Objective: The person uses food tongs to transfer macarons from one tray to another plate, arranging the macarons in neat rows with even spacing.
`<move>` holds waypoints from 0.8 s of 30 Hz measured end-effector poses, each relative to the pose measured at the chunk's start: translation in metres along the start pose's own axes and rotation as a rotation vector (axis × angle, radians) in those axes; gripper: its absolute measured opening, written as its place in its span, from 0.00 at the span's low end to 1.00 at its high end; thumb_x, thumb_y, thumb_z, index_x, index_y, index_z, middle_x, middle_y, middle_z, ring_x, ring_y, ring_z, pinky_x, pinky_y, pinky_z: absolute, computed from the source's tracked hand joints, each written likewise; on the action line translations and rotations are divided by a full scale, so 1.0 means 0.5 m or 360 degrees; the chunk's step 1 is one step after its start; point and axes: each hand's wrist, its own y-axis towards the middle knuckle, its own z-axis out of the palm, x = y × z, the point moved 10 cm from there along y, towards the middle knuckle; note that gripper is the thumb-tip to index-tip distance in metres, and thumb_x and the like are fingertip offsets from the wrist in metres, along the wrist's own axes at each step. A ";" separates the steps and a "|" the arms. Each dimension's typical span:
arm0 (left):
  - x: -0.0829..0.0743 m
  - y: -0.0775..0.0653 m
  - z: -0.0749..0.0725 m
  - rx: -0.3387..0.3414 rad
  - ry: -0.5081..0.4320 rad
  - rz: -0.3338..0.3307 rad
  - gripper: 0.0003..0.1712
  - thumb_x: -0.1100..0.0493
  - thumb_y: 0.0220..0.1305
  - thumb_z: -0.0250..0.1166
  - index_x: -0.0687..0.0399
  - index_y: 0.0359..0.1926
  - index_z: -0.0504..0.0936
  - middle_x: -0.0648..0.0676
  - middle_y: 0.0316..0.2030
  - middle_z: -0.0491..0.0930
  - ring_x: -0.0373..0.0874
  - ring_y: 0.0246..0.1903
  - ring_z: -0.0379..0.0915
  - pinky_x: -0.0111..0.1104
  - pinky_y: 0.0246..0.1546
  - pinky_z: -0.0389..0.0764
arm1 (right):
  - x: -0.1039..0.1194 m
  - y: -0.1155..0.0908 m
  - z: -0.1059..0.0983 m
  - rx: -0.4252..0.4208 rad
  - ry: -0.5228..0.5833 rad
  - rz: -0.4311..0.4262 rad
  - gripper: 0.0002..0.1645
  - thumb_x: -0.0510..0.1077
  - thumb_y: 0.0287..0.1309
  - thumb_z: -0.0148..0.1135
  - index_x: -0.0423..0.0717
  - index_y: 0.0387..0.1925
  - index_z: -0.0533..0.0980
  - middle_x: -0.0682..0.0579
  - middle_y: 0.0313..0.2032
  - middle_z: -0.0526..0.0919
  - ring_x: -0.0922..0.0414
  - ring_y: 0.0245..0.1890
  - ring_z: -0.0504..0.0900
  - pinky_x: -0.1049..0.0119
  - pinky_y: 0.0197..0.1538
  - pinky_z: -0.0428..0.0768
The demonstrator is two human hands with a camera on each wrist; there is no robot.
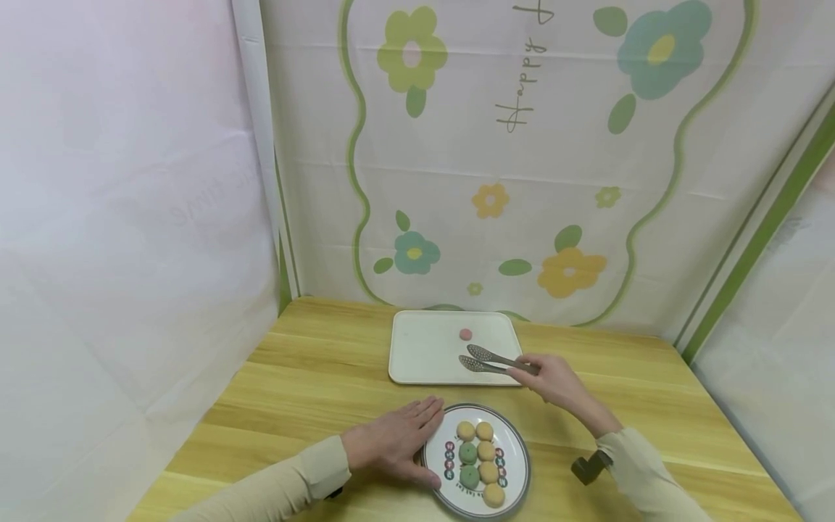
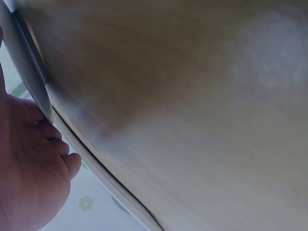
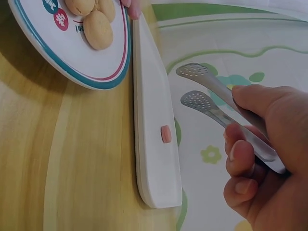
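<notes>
My right hand [image 1: 554, 378] grips a pair of metal tongs [image 3: 211, 110] with perforated tips. The tips stand apart with nothing between them, over the right part of a white rectangular tray [image 1: 417, 348]. A small pink round piece [image 1: 466, 334] lies on the tray, just beyond the tongs' tips. My left hand [image 1: 398, 438] rests with straight fingers against the left rim of a round plate [image 1: 515, 464]. On the plate sit several yellow round pastries [image 1: 488, 473] and two green ones [image 1: 468, 454]. In the left wrist view the fingers [image 2: 57, 144] show beside the plate's underside.
The wooden table [image 1: 313, 362] carries both plate and tray, with the tray behind the plate. A white cloth backdrop [image 1: 457, 159] printed with flowers hangs behind the table. White cloth walls [image 1: 130, 217] stand to the left and right.
</notes>
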 end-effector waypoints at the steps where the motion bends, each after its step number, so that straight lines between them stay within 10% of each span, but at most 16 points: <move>1: 0.000 0.000 0.000 0.0003 -0.0001 -0.0002 0.67 0.13 0.54 0.38 0.60 0.77 0.46 0.61 0.78 0.42 0.51 0.78 0.38 0.39 0.78 0.49 | 0.000 0.003 0.000 -0.0013 0.0003 -0.0002 0.25 0.61 0.59 0.65 0.46 0.45 0.82 0.55 0.18 0.78 0.61 0.09 0.68 0.70 0.11 0.71; 24: 0.000 -0.001 0.000 0.0030 -0.0011 0.0006 0.67 0.14 0.55 0.37 0.60 0.77 0.46 0.61 0.78 0.43 0.50 0.78 0.38 0.39 0.78 0.49 | 0.003 0.075 0.004 -0.0278 -0.0134 -0.0069 0.18 0.55 0.61 0.66 0.43 0.37 0.83 0.55 0.19 0.78 0.61 0.16 0.69 0.70 0.19 0.67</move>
